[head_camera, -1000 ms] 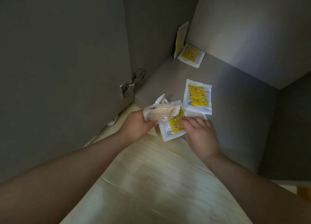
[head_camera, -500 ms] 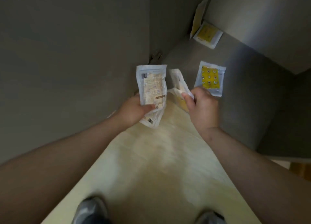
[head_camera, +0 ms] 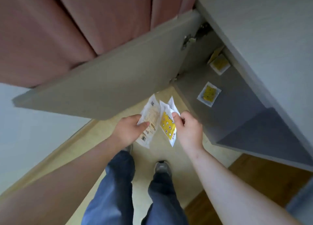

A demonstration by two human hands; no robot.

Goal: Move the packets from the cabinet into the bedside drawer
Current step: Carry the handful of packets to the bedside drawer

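Note:
My left hand (head_camera: 129, 130) grips a white packet with beige printing (head_camera: 150, 121) in front of the open grey cabinet (head_camera: 240, 116). Right beside it my right hand (head_camera: 188, 130) pinches a yellow-patterned packet (head_camera: 167, 126) by its upper edge; the two packets touch or overlap. One yellow packet (head_camera: 208, 94) lies flat on the cabinet floor. Deeper inside lies another (head_camera: 219, 66), with a third packet (head_camera: 216, 54) leaning on the back wall. The bedside drawer is not in view.
The cabinet door (head_camera: 108, 84) stands open to my left, just above my left hand. Reddish curtains (head_camera: 71, 25) hang behind it. My legs and shoes (head_camera: 161, 167) stand on pale flooring; darker wood flooring (head_camera: 254, 182) lies at the right.
Both hands have drawn back out of the cabinet with their packets. My view has risen and pulled away, so the door, curtains and my legs now show.

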